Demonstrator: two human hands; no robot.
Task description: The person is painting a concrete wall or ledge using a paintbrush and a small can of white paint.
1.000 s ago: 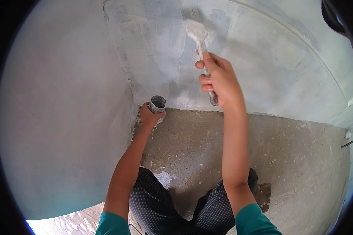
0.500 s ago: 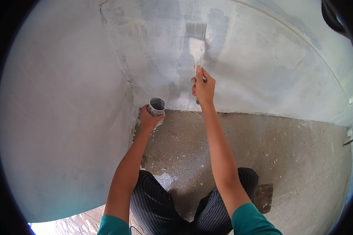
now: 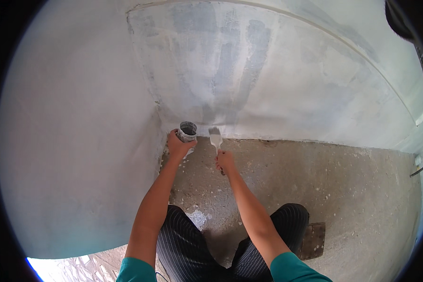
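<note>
My left hand (image 3: pixel 177 146) is wrapped round a small paint-smeared pot (image 3: pixel 188 131) with a dark inside, held near the corner where the walls meet the floor. How full the pot is, I cannot tell. In my right hand (image 3: pixel 225 161) is a flat paintbrush (image 3: pixel 215 137), gripped by its handle with the bristles pointing away from me. The brush is low by the foot of the wall, a little right of the pot and apart from it. Grey-blue damp-looking strokes mark the whitish wall (image 3: pixel 296 89) ahead.
Another pale wall (image 3: pixel 80 141) rises close on my left. Rough concrete floor (image 3: pixel 352 188) with white specks lies beneath, and a brown square piece (image 3: pixel 313 240) rests beside my right knee. A dark thin rod (image 3: pixel 420 170) sticks out at the far right.
My right hand has brought the paintbrush down from high on the wall to its foot, slightly leftward. My left hand with the pot has stayed nearly in place.
</note>
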